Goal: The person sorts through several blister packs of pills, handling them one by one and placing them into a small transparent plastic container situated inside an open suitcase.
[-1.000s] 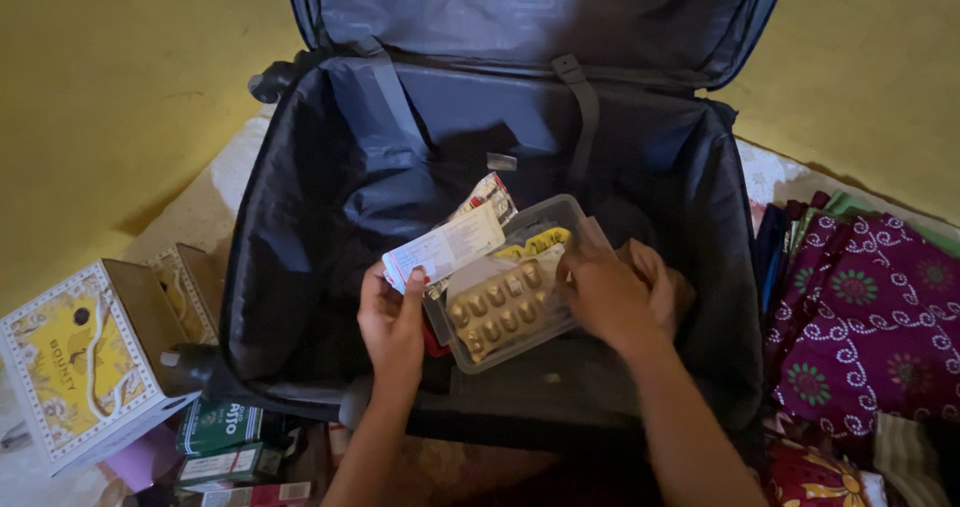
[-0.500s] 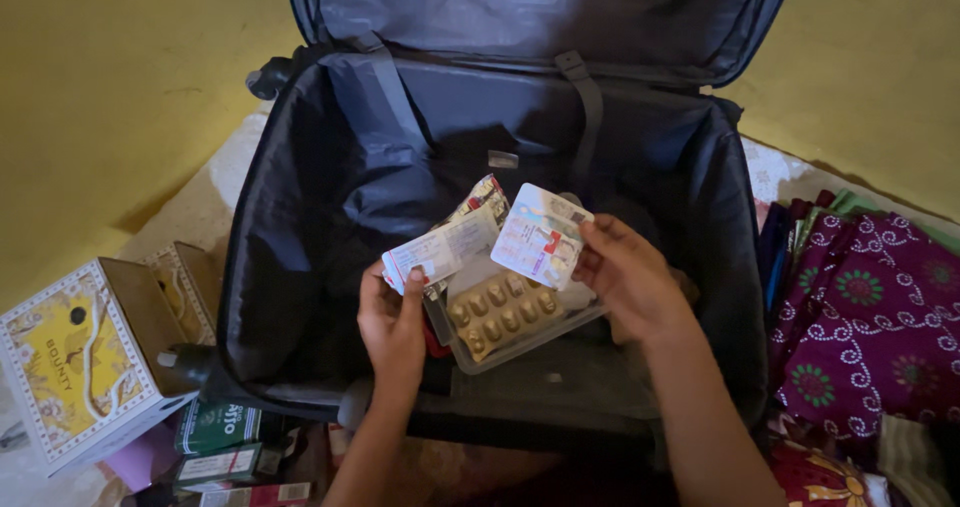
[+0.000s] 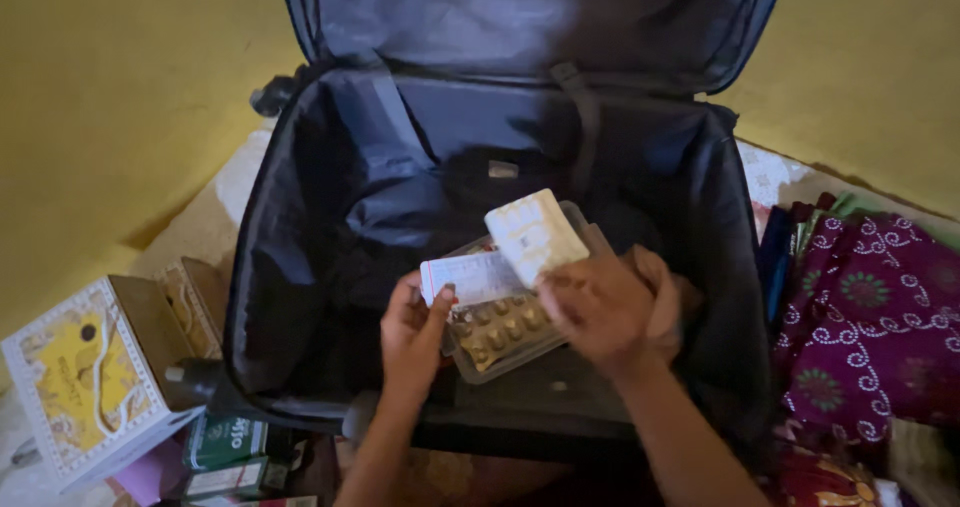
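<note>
Inside the open dark suitcase [image 3: 300, 267], the left hand [image 3: 415, 332] pinches a white strip of pills [image 3: 470, 279]. Just right of it, the right hand [image 3: 600, 307] grips a pale pill card [image 3: 535, 235], tilted. Both sit over a clear box [image 3: 500, 342] of brown pills. Purple cloth [image 3: 870, 317] lies far right.

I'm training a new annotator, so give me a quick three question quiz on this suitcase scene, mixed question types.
1. True or false: the suitcase lies open.
2. Which hand holds the pale blister pack: A left, B right?
3. Fill in: the clear plastic box with rows of tablets sits inside the ____.

Key: 1 true. 2 B, the right hand; the left hand grips a white strip pack. 3 suitcase.
</note>
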